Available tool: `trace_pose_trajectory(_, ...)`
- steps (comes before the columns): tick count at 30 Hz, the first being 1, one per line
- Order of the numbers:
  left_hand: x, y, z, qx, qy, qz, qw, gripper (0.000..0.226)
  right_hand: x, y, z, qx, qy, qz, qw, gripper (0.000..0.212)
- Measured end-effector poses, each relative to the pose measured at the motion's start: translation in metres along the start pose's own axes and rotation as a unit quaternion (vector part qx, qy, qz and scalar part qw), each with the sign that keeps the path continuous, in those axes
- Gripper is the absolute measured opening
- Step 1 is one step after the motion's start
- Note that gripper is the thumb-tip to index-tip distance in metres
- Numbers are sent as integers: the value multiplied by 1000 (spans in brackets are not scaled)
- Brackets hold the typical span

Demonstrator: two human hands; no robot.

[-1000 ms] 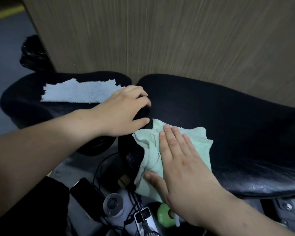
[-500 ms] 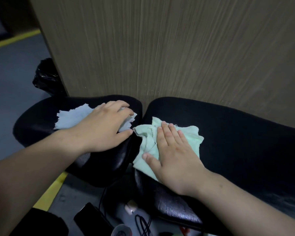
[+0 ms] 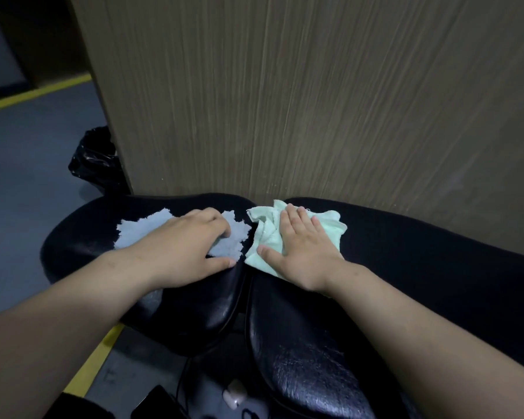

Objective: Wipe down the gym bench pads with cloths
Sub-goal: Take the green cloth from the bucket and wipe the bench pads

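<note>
Backdrop: tall panel [image 3: 315, 101] of wood-grain laminate, matt brown, with fine vertical streaks. Left of it, smooth grey floor [image 3: 28, 164] crossed by a painted yellow line [image 3: 34, 93]. Crinkled, glossy black bag [image 3: 96, 161] at the panel's near corner.

1. Left pad [image 3: 82, 237]: black vinyl, rounded outline, soft sheen with faint creases. Sits just beside the right pad, a narrow dark gap between them.
2. Right pad [image 3: 436, 267]: same black vinyl, longer, with pebbled grain catching light at the near end.
3. Blue cloth [image 3: 139, 229]: pale blue, fluffy nap, ragged torn edges. Lies spread on top of the left pad, reaching close to the gap.
4. Green cloth [image 3: 330, 225]: pale mint, thin weave, frayed hems, rumpled into loose folds. Lies on the right pad's end nearest the gap.
5. Left hand [image 3: 188, 252]: rests on the blue cloth, fingers curled down and gathering the nap, thumb stretched out onto bare vinyl.
6. Right hand [image 3: 303, 255]: presses flat on the green cloth, fingers straight and slightly spread, clasping nothing.

Under the pads: small rounded white case [image 3: 235, 393] and thin black cables [image 3: 182, 379], too dim for further detail.
</note>
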State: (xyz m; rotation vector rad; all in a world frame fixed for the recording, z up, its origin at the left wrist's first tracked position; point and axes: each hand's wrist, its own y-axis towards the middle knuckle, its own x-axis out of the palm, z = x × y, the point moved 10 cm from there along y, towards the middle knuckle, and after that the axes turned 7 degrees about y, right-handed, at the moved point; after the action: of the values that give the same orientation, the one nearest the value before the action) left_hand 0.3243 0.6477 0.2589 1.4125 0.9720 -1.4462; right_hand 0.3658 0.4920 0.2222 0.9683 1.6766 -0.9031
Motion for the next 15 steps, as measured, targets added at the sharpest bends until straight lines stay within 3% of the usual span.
trace_pose_trajectory(5,-3,0,2,5,-12,20,1000,32,7,-60,-15,-68,1,-20,997,87)
trace_pose_trajectory(8,-2,-3,0,7,-24,35,999,35,8,-108,-19,-86,0,-33,996,85)
trace_pose_trajectory(10,-1,-5,0,9,-33,41,999,40,11,-131,-21,-107,-25,-1,994,87)
trace_pose_trajectory(12,-2,-6,-3,9,-51,41,998,42,23,-140,-12,-77,-42,-35,996,87)
trace_pose_trajectory(15,-14,-9,-21,-14,-80,58,995,31,5,-141,-28,-104,-8,-15,994,84)
